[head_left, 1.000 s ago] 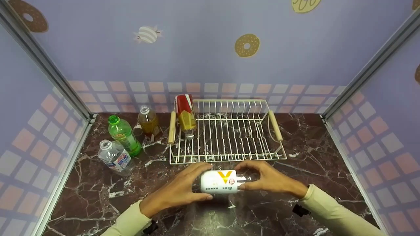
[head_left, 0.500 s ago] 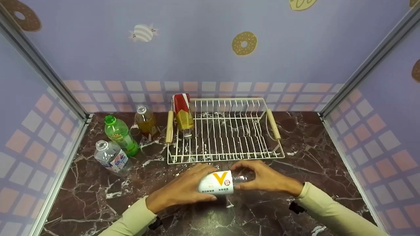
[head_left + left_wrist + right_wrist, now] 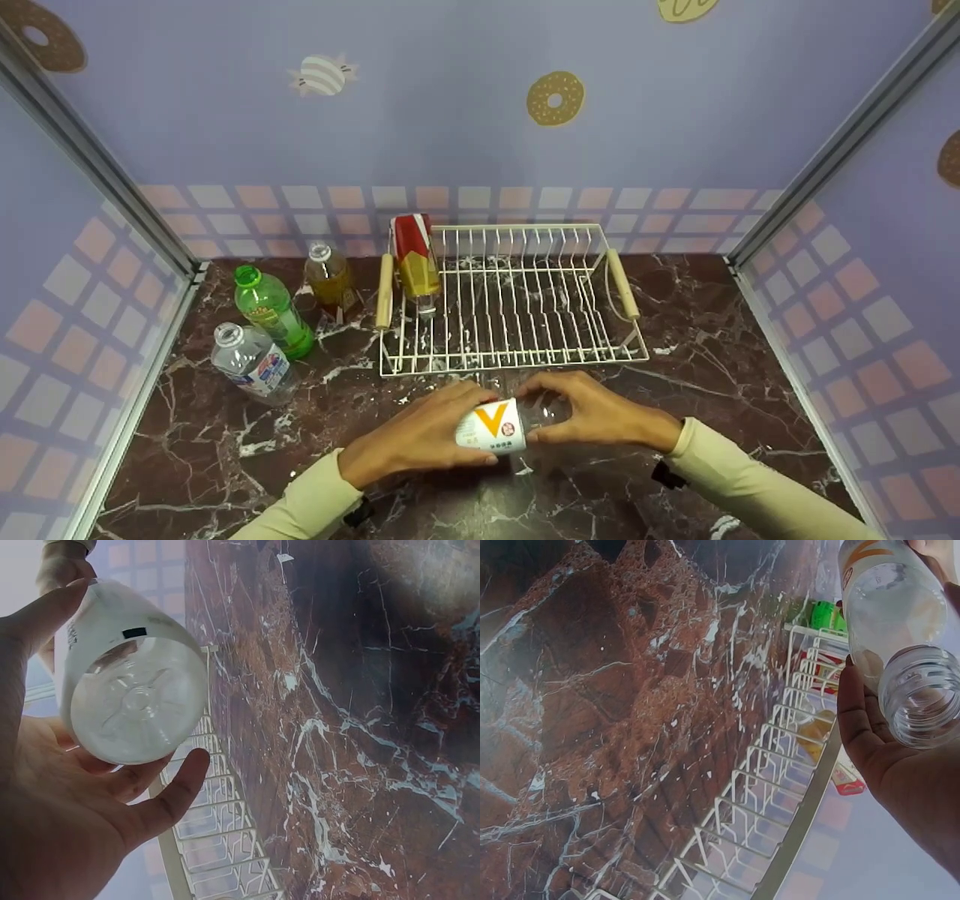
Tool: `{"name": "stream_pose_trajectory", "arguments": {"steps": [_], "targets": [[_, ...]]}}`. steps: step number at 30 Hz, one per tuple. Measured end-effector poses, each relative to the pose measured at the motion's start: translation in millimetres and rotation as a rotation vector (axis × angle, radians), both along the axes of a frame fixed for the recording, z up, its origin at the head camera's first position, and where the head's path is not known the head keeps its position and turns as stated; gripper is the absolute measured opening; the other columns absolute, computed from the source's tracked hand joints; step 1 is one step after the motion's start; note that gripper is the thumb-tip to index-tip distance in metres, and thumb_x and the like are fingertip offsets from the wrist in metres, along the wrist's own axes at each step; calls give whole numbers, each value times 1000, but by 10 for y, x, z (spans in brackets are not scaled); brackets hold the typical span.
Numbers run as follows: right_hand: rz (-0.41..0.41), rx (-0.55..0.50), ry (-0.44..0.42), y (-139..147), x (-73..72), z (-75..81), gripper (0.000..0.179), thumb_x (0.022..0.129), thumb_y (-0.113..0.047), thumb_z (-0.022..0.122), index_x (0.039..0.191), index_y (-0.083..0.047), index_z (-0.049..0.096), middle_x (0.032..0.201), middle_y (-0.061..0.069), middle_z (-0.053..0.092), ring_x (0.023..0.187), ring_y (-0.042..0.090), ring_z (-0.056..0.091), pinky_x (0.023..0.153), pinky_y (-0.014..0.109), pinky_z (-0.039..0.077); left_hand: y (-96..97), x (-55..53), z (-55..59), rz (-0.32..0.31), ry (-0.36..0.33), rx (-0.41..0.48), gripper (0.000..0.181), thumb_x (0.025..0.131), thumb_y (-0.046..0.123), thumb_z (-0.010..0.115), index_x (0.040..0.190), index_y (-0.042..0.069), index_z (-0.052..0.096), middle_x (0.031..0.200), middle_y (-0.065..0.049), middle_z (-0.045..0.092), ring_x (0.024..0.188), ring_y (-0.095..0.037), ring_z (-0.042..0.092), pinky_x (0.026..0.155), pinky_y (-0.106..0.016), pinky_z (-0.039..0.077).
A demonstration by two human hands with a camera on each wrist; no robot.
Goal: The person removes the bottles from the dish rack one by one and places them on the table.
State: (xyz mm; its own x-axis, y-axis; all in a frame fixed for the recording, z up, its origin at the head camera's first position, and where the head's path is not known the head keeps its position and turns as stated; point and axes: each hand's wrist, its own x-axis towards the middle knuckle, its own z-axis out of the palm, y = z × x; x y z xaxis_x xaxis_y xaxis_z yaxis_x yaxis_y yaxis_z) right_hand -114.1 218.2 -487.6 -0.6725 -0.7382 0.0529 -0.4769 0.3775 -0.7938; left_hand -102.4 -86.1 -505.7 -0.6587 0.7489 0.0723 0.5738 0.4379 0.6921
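Observation:
A clear plastic bottle [image 3: 493, 427] with a white label and an orange V lies sideways between both hands, its neck to the right. My left hand [image 3: 420, 433] grips the base end, thumb on the near side and fingers on the far side. The round base [image 3: 139, 701] faces the left wrist camera. My right hand [image 3: 604, 412] holds the shoulder and neck end between thumb and fingers. In the right wrist view the threaded mouth [image 3: 919, 697] has no cap and sits by the palm.
Behind the hands stands a white wire rack [image 3: 517, 367] with wooden handles. A bottle with a red and yellow label [image 3: 416, 259] lies in its left end. To the left stand a green bottle [image 3: 274, 311], an amber-coloured bottle [image 3: 331, 283] and a clear bottle [image 3: 255, 365].
The held bottle has shifted a little left and tilted, its neck end now higher in the head view. My left hand covers more of the label.

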Motion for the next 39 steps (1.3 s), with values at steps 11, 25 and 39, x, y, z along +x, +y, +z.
{"name": "stream_pose_trajectory", "arguments": {"steps": [11,25,39], "targets": [[22,36,7,-114,37,-1,56,94,-25,90,138,-1,66,126,16,74,106,26,73,89,37,68,6,5,-6,4,-50,-83,77,89,47,91,151,12,61,119,4,64,104,-10,57,84,-25,56],[44,71,54,-200,52,7,56,93,-24,90,139,-3,68,129,10,75,110,21,72,93,28,64,27,42,-55,29,-124,-94,76,89,50,90,150,13,62,117,6,62,98,-6,55,77,-22,55],[-13,-18,50,-51,-8,93,56,96,-25,88,142,-3,67,137,11,73,118,27,72,103,50,64,-159,166,-221,150,-163,21,82,87,45,93,152,7,59,135,-5,63,102,-10,58,78,-23,58]]}}
